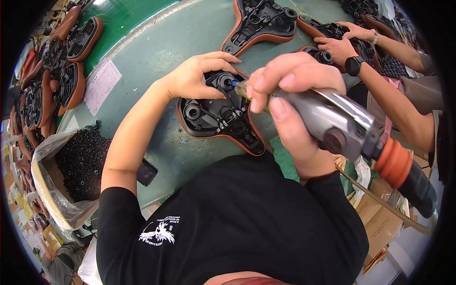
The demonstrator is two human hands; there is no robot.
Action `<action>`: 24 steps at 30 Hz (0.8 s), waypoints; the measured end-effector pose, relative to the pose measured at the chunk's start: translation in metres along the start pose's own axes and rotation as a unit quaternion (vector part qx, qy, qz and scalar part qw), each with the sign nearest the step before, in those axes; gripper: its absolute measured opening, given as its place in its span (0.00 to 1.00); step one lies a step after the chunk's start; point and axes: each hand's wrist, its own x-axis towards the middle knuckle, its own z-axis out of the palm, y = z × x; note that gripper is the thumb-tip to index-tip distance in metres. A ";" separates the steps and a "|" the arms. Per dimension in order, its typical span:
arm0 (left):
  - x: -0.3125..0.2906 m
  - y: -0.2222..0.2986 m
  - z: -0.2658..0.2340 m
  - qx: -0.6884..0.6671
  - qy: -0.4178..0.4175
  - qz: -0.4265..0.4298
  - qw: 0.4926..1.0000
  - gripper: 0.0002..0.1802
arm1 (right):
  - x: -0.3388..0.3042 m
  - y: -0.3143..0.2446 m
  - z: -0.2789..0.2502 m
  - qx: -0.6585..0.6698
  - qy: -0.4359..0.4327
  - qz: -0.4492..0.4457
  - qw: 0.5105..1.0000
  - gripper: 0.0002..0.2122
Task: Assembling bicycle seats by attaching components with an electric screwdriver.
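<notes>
An upside-down bicycle saddle (216,124) with a brown rim and black underside lies on the green-grey table (166,42) right in front of me. My left hand (199,73) rests on its far left edge, fingers curled over the rim near a round black socket. My right hand (289,90) grips a silver pneumatic screwdriver (332,121) with an orange collar and a black hose. The tool's tip, with a blue bit, touches the saddle's underside near the far socket.
Another upturned saddle (261,21) lies farther back. A co-worker's hands (339,45), one with a black wristwatch, handle saddles at the upper right. Stacked brown saddles (57,80) line the left. A plastic-lined box of black parts (80,161) stands at the lower left. Cardboard boxes (380,218) sit at the right.
</notes>
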 end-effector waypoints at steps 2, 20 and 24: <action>-0.002 -0.007 0.005 -0.042 0.005 -0.010 0.999 0.26 | -0.002 0.011 0.004 0.000 0.003 0.007 1.000 0.14; -0.026 -0.002 0.036 -0.080 0.120 -0.028 0.989 0.22 | 0.006 0.037 0.023 -0.021 -0.070 0.000 0.997 0.13; -0.025 0.003 0.033 -0.077 0.120 -0.038 0.989 0.21 | 0.001 0.054 0.027 0.029 -0.019 0.039 0.999 0.12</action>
